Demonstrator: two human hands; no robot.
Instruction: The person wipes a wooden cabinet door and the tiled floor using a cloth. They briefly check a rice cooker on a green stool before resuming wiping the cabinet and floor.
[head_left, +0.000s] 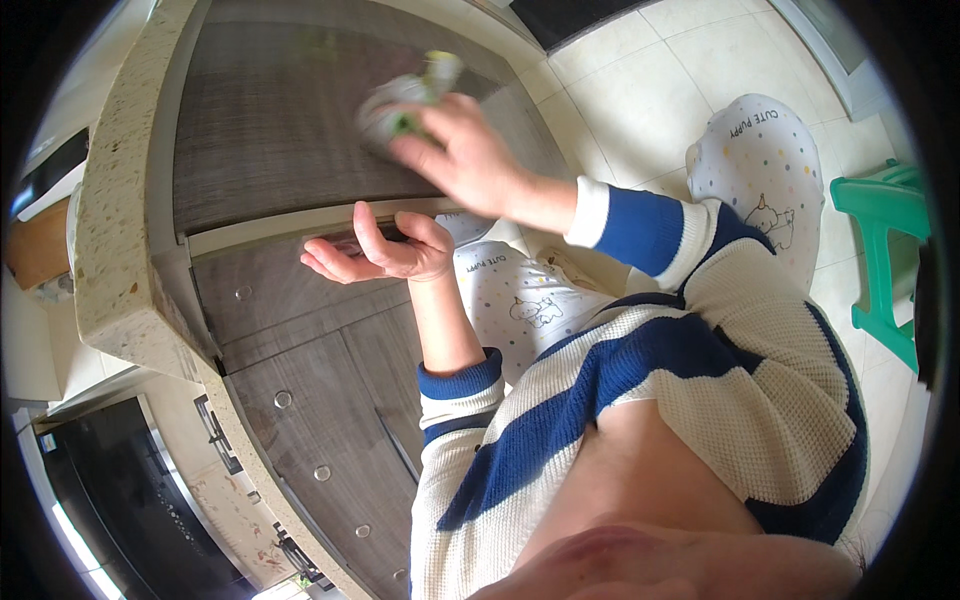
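My right hand (469, 154) presses a crumpled white cloth (386, 105) with green and yellow patches against a dark wood-grain cabinet panel (262, 135). Both the cloth and the fingers are motion-blurred. Lower down, my left hand (397, 251) is palm up beside the pale edge strip (300, 225) above a dark wood-grain cabinet front (247, 322). Its fingers are bent and spread. Something dark and shiny shows between those fingers; I cannot tell whether it is part of the cabinet or only a reflection.
A speckled stone worktop edge (112, 240) runs along the left. Round knobs (283, 399) dot the cabinet fronts. Beyond the worktop are black pan supports (214, 433) and a black glossy panel (127, 487). My patterned white trouser knees (757, 165) are bent. A green plastic stool (874, 247) stands on the tiled floor (622, 75).
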